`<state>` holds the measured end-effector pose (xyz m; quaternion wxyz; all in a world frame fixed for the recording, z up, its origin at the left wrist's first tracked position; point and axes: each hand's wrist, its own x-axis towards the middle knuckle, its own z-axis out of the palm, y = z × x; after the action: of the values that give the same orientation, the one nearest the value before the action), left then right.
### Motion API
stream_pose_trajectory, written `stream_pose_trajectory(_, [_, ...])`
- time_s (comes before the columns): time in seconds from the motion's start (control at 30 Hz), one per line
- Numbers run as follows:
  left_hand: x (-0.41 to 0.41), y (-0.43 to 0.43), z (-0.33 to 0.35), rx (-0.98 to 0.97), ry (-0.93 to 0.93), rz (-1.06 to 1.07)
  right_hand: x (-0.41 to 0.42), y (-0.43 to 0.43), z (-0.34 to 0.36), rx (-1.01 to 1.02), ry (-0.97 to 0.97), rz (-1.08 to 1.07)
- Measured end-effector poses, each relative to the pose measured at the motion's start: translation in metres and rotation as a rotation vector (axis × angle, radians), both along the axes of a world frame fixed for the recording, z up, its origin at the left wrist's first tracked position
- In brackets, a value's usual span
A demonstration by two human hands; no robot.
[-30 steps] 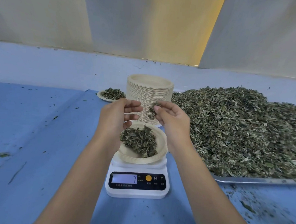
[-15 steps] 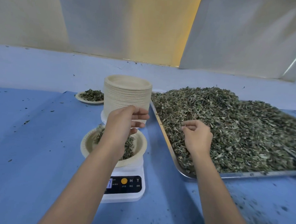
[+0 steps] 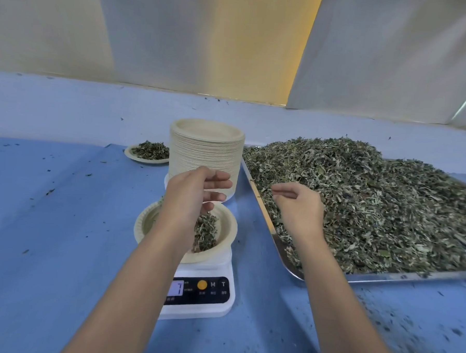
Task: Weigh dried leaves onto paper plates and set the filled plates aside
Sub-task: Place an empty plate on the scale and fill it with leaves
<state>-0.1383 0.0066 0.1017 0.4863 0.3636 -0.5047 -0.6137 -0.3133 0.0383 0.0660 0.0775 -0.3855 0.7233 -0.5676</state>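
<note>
Weighing: I judge I'm topping up the plate (image 3: 145, 221) on the scale (image 3: 200, 308); its leaves (image 3: 206, 230) lie heaped to the right.
Left hand (image 3: 193, 196): above the plate, fingers loosely spread, holding nothing.
Right hand (image 3: 300, 209): over the tray (image 3: 383, 277) edge, fingers together; whether they pinch leaves I cannot tell.
Display (image 3: 178, 288): 7, partly behind my arm.
Next: probably small pinches from the pile (image 3: 360, 199), watching the reading.

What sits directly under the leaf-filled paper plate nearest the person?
A white digital scale sits under the paper plate. Its front panel shows; the plate covers its weighing platform, and the left forearm hides part of the display.
</note>
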Motion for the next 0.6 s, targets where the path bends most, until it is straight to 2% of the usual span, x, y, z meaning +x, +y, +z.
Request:
stream_pose_trajectory(0.17, [0.024,-0.007,0.006,-0.027,-0.010,0.052,0.037,-0.009,-0.001,-0.002,-0.128,0.223])
stream_pose_trajectory(0.4, [0.069,-0.028,-0.003,0.014,-0.051,0.213,0.059,-0.012,-0.017,0.167,0.153,0.162])
stream_pose_trajectory(0.47, [0.078,-0.036,-0.010,0.015,-0.126,0.256,0.060,-0.013,-0.019,0.195,0.172,0.160])
stream_pose_trajectory(0.6, [0.087,-0.049,-0.028,-0.042,-0.469,0.307,0.062,-0.015,-0.024,0.255,0.167,0.166])
